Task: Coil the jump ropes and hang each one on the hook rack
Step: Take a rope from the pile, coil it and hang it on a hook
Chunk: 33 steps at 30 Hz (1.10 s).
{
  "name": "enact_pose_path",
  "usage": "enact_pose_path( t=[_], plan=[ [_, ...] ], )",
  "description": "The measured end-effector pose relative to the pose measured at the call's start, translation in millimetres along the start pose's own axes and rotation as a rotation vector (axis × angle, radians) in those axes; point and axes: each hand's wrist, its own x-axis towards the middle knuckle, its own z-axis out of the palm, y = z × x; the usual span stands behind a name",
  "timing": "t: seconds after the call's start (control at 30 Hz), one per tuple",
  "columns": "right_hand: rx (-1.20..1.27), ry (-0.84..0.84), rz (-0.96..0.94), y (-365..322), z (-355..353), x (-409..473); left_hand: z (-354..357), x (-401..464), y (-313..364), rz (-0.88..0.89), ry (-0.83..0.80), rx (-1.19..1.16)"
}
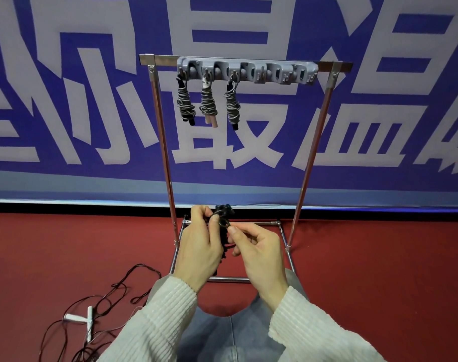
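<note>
Both hands low before rack, left hand [196,246] gripping black coiled rope [222,218], right hand [259,252] fingers pinching its loop, three coiled ropes [209,100] hanging at hook rack [248,70] left end, loose rope [92,309] on floor

Red carpet floor [379,270] meets blue lettered banner [66,87].

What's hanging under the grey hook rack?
Three coiled jump ropes hang under the hook rack, on its left hooks. The right hooks are bare. The ropes cover part of the banner behind.

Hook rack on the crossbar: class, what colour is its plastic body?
Grey; the hook rack shows plainly in the head view.
</note>
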Motion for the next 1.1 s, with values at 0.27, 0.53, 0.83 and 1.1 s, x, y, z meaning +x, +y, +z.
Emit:
enact_pose_path(
  t=[0.27,0.53,0.83,1.1],
  plan=[
    [0.074,0.061,0.020,3,7,-8,-2,-4,0,0.090,-0.020,0.089],
    [0.154,-0.005,-0.055,2,8,-5,0,-2,-6,-0.063,0.047,-0.123],
    [0.055,-0.012,0.087,-3,6,16,-1,-9,-3,0.100,-0.025,0.015],
    [0.040,0.013,0.156,-6,-2,22,2,-9,-1,-0.055,0.040,-0.344]
  ],
)
